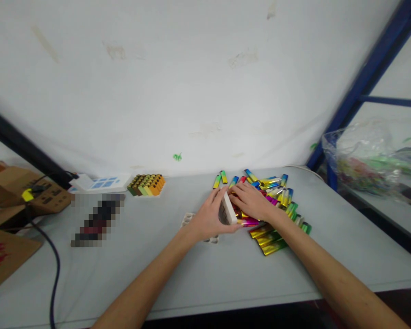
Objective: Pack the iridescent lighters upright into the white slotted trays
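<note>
My left hand (208,214) grips a white tray (229,209) tipped up on its side, thumb along the lower edge and fingers at the top. Against the tray's right side, my right hand (250,199) has its fingers bent over several shiny red-and-gold sticks (239,214), shaped like lighters; its fingertips are partly hidden. A loose pile of such metallic sticks (277,191) in blue, yellow, pink and green spreads behind and right of this hand. Beneath my right forearm lies a row of yellow-green sticks (272,247). Partly under my left hand, a white tray with cells (187,219) lies flat.
Further left, a tray (160,193) holds upright green and orange sticks. A white-and-blue box (106,183), cardboard boxes (51,196) and a black cable (57,269) occupy the left side. A clear plastic bag (366,151) stands behind the blue frame (349,105) at right.
</note>
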The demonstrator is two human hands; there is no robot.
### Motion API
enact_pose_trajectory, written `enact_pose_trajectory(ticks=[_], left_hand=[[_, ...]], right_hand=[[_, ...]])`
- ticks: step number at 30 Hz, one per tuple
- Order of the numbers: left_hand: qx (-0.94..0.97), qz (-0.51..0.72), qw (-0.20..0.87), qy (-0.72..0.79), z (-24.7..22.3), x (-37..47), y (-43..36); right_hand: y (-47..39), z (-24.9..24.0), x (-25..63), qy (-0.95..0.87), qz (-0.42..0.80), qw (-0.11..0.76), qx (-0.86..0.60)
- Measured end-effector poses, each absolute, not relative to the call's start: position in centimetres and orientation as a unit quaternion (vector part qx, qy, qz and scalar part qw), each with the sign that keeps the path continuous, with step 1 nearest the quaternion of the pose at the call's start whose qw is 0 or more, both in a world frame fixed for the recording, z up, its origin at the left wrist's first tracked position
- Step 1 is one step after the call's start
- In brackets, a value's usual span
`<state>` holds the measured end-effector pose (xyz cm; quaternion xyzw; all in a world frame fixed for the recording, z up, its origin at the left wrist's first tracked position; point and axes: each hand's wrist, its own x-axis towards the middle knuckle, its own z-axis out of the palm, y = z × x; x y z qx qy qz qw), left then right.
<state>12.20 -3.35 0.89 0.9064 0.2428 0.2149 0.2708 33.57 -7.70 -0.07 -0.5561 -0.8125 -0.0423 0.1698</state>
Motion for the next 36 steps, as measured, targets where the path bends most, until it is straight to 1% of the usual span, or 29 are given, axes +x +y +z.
enact_pose_trajectory(ticks=[6,13,15,19,23,28,31,36], left_hand=[[0.902,0.199,0.274,0.266,0.8,12.1,-3.5],[0.905,0.213,0.268,0.254,0.7,12.1,-3.5],[0.904,0.221,0.269,0.246,0.7,12.2,-3.5],[0.902,0.228,0.272,0.248,0.7,12.2,-3.7],[0.897,0.229,0.280,0.253,0.7,12.3,-3.7],[0.899,0.231,0.280,0.247,0.6,12.2,-3.6],[0.901,0.219,0.274,0.254,0.4,12.1,-3.5],[0.900,0.221,0.271,0.260,0.4,12.0,-3.4]], right_hand=[[-7.8,0.4,34.5,-0.790,-0.020,0.173,-0.588],[-8.3,1.6,33.6,-0.784,-0.002,0.231,-0.576],[-8.6,1.9,32.8,-0.786,-0.006,0.234,-0.571],[-9.0,1.7,31.2,-0.795,-0.025,0.199,-0.573],[-9.2,1.0,30.6,-0.788,-0.027,0.193,-0.584],[-9.1,1.0,31.1,-0.785,-0.022,0.171,-0.595],[-8.9,0.9,31.6,-0.804,-0.037,0.142,-0.576],[-8.7,0.2,32.4,-0.814,-0.064,0.125,-0.563]])
